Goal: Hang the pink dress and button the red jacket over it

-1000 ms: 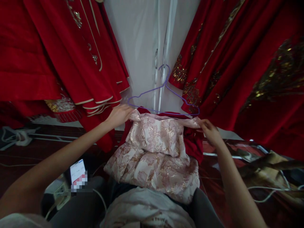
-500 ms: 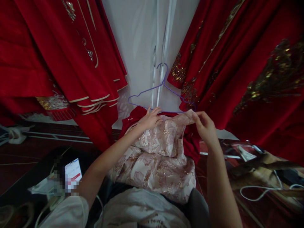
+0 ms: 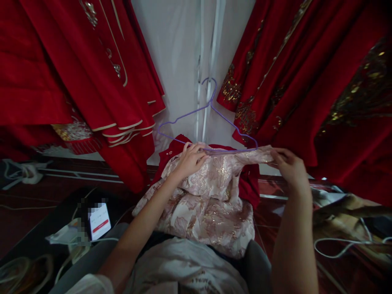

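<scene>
Red garments (image 3: pixel 113 73) flank us as, apparently straightening the brocade garment (image 3: pixel 211 179) on our lap (image 3: pixel 259 265), our right hand (image 3: pixel 289 165) pinches its strap (image 3: pixel 255 156); our left hand (image 3: pixel 191 160), grip unclear, touches its top edge. Next likely calls for even tension.

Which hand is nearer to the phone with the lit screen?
Left. The left hand is on the patterned garment, ahead of the phone and to its right; the right hand holds the garment much farther right.

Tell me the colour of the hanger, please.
The hanger is purple, best seen in the head view.
</scene>
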The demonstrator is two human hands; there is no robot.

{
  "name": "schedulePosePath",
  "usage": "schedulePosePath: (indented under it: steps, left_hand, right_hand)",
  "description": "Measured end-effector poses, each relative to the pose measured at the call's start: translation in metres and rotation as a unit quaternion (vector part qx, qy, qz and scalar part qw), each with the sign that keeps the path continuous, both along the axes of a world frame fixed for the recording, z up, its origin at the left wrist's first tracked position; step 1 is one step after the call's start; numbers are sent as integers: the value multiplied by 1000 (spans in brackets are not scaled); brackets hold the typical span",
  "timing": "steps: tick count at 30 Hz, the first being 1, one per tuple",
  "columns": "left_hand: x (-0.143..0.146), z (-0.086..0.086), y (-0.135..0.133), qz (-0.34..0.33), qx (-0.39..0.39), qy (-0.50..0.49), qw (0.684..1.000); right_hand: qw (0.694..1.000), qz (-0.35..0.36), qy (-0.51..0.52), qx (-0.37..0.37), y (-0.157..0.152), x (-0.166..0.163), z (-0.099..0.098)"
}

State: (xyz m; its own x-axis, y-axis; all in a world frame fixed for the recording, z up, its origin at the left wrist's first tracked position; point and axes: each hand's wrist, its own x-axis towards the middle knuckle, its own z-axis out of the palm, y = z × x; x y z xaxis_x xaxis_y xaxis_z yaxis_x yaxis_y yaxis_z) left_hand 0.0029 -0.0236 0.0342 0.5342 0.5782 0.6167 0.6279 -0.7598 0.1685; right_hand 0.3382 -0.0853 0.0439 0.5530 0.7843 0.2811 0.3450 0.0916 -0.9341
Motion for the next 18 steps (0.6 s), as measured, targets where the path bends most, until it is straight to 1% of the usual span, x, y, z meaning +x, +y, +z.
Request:
schedulePosePath:
  steps: [2, 5, 8, 14, 18]
  left_hand:
    - [-3, -2, -2, 11, 3, -6, 1000]
    - [-6, -3, -3, 19, 5, -17, 1000]
    - [-7, -1, -2, 14, 11, -23, 1000]
    - [-9, 0, -2, 8, 17, -37, 999]
    - [-10, -2, -2, 7, 18, -36, 999]
  right_hand:
    - [999, 25, 22, 4, 0, 3, 0]
    - [999, 31, 17, 16, 0, 9, -3]
    - [999, 35, 18, 20, -3, 16, -5]
    - [999, 45, 24, 5, -16, 19, 4]
    - [997, 62, 15, 47, -17, 14, 7]
